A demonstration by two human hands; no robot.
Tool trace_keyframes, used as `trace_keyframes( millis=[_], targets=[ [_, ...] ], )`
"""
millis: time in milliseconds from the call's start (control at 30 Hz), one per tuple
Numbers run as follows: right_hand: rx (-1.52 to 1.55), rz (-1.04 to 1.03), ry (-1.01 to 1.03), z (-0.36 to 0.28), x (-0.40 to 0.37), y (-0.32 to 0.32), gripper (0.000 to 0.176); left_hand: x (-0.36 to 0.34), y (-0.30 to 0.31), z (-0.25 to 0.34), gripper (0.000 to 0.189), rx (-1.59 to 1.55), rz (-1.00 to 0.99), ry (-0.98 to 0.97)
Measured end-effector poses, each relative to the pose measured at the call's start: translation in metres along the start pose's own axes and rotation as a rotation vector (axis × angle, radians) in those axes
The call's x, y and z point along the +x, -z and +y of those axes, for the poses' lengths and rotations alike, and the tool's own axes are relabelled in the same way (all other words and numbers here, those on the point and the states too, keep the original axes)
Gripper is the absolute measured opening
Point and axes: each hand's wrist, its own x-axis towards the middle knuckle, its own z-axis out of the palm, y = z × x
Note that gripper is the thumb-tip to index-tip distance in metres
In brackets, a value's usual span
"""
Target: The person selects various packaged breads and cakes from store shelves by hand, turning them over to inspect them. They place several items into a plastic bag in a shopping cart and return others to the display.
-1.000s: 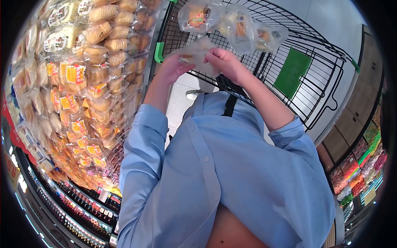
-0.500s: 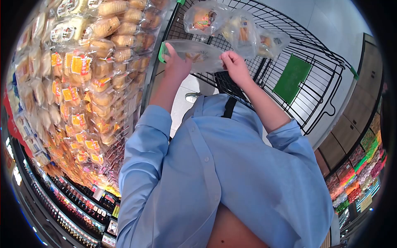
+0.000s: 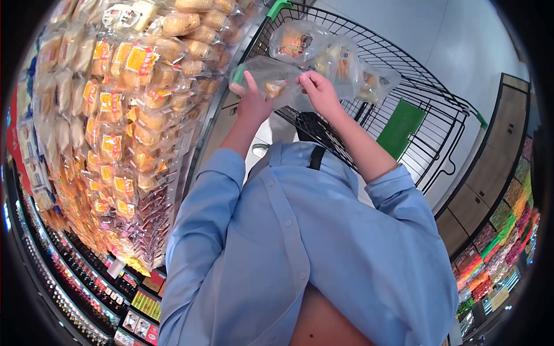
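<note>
A clear plastic bag (image 3: pixel 262 68) is stretched between my two hands over the near end of the shopping cart (image 3: pixel 430 86). Inside it lies a small wrapped snack (image 3: pixel 275 88). My left hand (image 3: pixel 254 102) has hold of the bag's left side, with the index finger and thumb extended and the other fingers curled on the plastic. On the right side of the bag, my right hand (image 3: pixel 320 93) pinches the plastic between thumb and fingers. Several filled clear bags rest in the cart just beyond, among them one with a bread-like item (image 3: pixel 294 43).
Packaged breads and cakes (image 3: pixel 138 98) are piled on a tall display at my left. A green panel (image 3: pixel 401 130) is fixed to the cart's near end. Wooden cabinets (image 3: pixel 490 155) and colourful packaged goods (image 3: pixel 502 225) line the right side.
The view has shifted, so the cart and bread display appear moved. The bag is raised and spread more, and the snack inside shows more clearly. Both hands still hold it.
</note>
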Motion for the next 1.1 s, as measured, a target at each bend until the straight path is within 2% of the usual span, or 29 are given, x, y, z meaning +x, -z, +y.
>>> trace_keyframes(
  millis=[233,333,400,533,567,633,767,800,867,933,967,1033,1100],
  targets=[
    [-0.021,0.012,0.069,-0.023,-0.015,-0.004,0.026,-0.003,0.008,-0.008,0.105,-0.035,0.047,0.024],
    [-0.062,0.044,0.008,0.004,-0.029,0.001,0.026,-0.014,0.004,-0.016,0.102,-0.039,0.020,-0.032],
    [-0.155,0.004,-0.159,0.030,-0.035,0.007,0.027,-0.017,0.004,-0.023,0.101,-0.084,-0.002,-0.059],
    [-0.260,-0.026,-0.243,0.059,-0.044,0.015,0.028,-0.014,0.009,-0.036,0.095,-0.181,-0.049,-0.120],
    [-0.219,-0.017,-0.275,0.057,-0.045,0.014,0.029,-0.015,0.008,-0.041,0.095,-0.193,-0.032,-0.110],
    [-0.146,-0.048,-0.356,0.042,-0.048,0.013,0.028,-0.016,0.001,-0.053,0.090,-0.199,0.101,-0.251],
    [-0.305,-0.184,-0.262,0.054,-0.043,0.017,0.027,-0.040,-0.008,-0.092,0.083,-0.399,0.100,-0.274],
    [-0.308,-0.152,-0.244,0.057,-0.042,0.018,0.028,-0.052,-0.006,-0.104,0.083,-0.410,0.133,-0.245],
    [-0.321,-0.154,-0.207,0.051,-0.039,0.016,0.028,-0.078,-0.002,-0.131,0.076,-0.503,0.000,-0.230],
    [-0.274,-0.034,-0.220,0.038,-0.035,0.015,0.025,-0.102,-0.009,-0.164,0.071,-0.596,-0.018,-0.157],
    [-0.287,-0.059,-0.200,0.033,-0.032,0.014,0.025,-0.114,-0.012,-0.180,0.066,-0.674,-0.065,-0.107],
    [-0.209,0.088,-0.088,0.023,-0.026,0.008,0.022,-0.142,-0.013,-0.204,0.061,-0.773,0.004,-0.072],
    [-0.114,0.019,-0.075,-0.004,-0.023,-0.003,0.020,-0.165,-0.005,-0.222,0.055,-0.872,0.076,-0.037]
  ],
)
